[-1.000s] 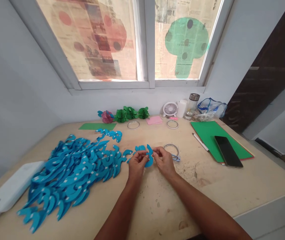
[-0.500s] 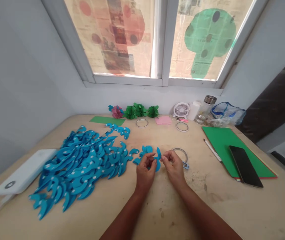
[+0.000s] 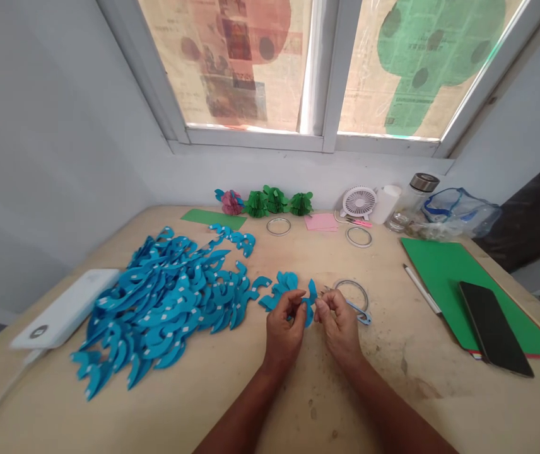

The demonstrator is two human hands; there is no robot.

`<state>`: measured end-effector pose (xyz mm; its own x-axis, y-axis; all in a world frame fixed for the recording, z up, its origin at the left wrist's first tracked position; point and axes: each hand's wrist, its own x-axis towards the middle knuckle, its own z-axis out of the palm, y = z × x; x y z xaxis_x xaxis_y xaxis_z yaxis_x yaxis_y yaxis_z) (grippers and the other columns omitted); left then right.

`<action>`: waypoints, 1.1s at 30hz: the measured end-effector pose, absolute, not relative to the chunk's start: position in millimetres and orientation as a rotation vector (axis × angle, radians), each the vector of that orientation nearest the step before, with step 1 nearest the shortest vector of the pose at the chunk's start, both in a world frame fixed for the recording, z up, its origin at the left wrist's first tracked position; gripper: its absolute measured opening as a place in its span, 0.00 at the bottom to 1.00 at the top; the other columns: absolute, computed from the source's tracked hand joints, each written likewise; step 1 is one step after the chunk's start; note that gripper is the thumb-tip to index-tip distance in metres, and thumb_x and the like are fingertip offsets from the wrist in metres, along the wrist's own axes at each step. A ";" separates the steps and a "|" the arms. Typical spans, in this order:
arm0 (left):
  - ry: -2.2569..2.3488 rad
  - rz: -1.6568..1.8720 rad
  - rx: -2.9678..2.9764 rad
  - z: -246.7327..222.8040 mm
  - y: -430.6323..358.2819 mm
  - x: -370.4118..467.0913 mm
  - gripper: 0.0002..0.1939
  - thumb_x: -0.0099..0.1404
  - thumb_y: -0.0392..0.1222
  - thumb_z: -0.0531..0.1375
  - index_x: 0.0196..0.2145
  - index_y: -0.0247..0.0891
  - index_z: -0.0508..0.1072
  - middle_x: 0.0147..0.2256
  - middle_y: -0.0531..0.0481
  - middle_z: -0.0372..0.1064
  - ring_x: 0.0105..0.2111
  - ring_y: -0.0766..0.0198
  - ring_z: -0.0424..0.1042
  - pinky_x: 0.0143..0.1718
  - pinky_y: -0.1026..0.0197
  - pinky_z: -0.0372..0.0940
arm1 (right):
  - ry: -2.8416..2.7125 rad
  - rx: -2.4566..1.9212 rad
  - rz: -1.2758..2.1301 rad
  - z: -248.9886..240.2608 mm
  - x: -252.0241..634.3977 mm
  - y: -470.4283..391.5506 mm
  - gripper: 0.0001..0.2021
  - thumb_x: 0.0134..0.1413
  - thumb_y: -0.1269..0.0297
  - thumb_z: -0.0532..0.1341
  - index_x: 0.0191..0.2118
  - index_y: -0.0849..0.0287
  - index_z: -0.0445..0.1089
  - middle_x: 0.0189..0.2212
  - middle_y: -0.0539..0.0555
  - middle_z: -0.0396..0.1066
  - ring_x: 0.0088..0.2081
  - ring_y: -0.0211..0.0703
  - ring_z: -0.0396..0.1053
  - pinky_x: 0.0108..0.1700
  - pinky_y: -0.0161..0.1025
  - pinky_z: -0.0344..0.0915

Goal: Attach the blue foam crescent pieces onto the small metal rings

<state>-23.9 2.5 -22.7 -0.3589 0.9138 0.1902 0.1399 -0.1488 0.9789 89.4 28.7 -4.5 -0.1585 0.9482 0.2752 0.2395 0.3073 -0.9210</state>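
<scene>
Paper pc [image 3: 309, 316], blue, is btwn both hands over the surface [image 3: 180, 403]. L hand [image 3: 285, 328] has its grip clamped on the pc; R hand [image 3: 340, 325] has its grip together at the pc's R edge, can't tell if it holds anything. Blue cutouts [image 3: 170, 306] w/ white squares lie heaped to L; silver ring [image 3: 367, 294] is nr R hand; phone [image 3: 494, 328] lies on green sheets [image 3: 435, 271] at R.

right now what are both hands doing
Left hand: fingers closed on a blue paper piece.
Right hand: fingers pinched at its edge; grip unclear.
</scene>
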 end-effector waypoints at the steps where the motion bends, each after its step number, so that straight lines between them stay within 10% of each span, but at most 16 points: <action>1: 1.488 1.579 1.221 -22.3 2.7 -23.7 0.12 0.59 0.43 0.56 0.40 0.37 0.70 0.30 0.49 0.70 0.30 0.64 0.70 0.30 0.64 0.64 | -1.654 -1.105 0.899 -5.5 89.6 28.9 0.12 0.58 0.58 0.52 0.26 0.57 0.60 0.20 0.47 0.62 0.24 0.36 0.62 0.28 0.33 0.58; 16: 1.519 1.695 1.270 -17.0 3.8 -21.3 0.13 0.60 0.39 0.52 0.41 0.37 0.71 0.33 0.48 0.71 0.32 0.64 0.70 0.36 0.62 0.64 | -1.959 -1.090 0.323 -1.4 95.8 24.9 0.19 0.62 0.60 0.44 0.20 0.55 0.56 0.18 0.49 0.59 0.24 0.39 0.59 0.32 0.37 0.55; 33: 1.581 1.679 1.336 -17.9 8.2 -23.1 0.12 0.59 0.35 0.50 0.37 0.38 0.72 0.35 0.47 0.73 0.37 0.61 0.71 0.41 0.59 0.64 | -1.621 -1.148 0.497 -0.8 103.2 36.8 0.14 0.58 0.57 0.50 0.36 0.59 0.69 0.27 0.53 0.72 0.31 0.41 0.70 0.36 0.39 0.65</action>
